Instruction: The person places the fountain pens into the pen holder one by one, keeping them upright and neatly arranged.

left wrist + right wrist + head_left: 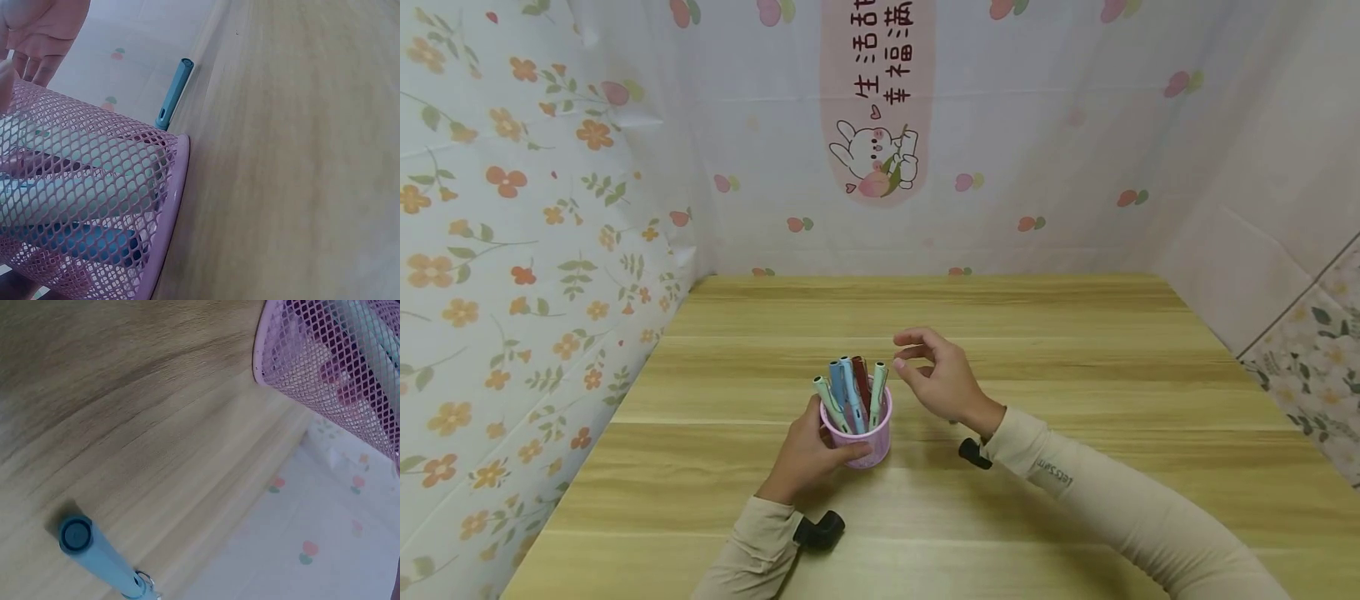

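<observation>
A pink mesh pen holder (880,450) stands upright on the table with several capped pens in it: pale green (877,392), blue, light blue (853,396) and dark red (861,379). My left hand (808,454) grips the holder from its left side, thumb across the front. To the right of the rim, my right hand (943,379) hovers with bent fingers, thumb apart from them and nothing held. A blue pen (103,559) lies on the wood near the holder. The left wrist view shows this loose pen (174,94) past the holder's base; my right hand mostly hides it in the head view.
The wooden table (1037,333) runs back to a white printed cloth (1037,150). A flowered cloth (535,250) hangs along the left side. Black wrist cameras (822,531) stick out from both sleeves, close over the table.
</observation>
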The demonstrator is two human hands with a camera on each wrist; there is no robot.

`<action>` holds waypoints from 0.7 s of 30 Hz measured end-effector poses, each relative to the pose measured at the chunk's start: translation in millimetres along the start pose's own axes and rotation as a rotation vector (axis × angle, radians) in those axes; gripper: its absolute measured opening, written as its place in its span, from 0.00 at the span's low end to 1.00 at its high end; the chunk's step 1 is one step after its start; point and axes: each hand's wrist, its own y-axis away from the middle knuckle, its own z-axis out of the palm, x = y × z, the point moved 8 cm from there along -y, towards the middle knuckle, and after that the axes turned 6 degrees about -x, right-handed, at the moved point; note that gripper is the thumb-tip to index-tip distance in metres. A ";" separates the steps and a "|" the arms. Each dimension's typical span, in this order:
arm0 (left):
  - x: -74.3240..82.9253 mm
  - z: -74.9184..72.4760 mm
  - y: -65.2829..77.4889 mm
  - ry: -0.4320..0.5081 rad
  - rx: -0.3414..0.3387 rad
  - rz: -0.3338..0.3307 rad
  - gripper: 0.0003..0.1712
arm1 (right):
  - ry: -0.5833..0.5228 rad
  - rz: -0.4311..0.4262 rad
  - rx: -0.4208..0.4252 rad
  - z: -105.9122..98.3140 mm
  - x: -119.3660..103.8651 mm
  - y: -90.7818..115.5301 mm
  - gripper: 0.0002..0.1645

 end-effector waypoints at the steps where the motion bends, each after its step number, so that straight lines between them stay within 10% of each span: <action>1: -0.4 0.2 -0.2 0.001 -0.001 -0.005 0.48 | -0.003 0.009 0.002 -1.4 1.3 -0.3 0.18; 21: -0.1 0.7 0.6 0.030 0.004 -0.024 0.47 | -0.220 0.322 -0.014 -21.9 51.7 -11.4 0.21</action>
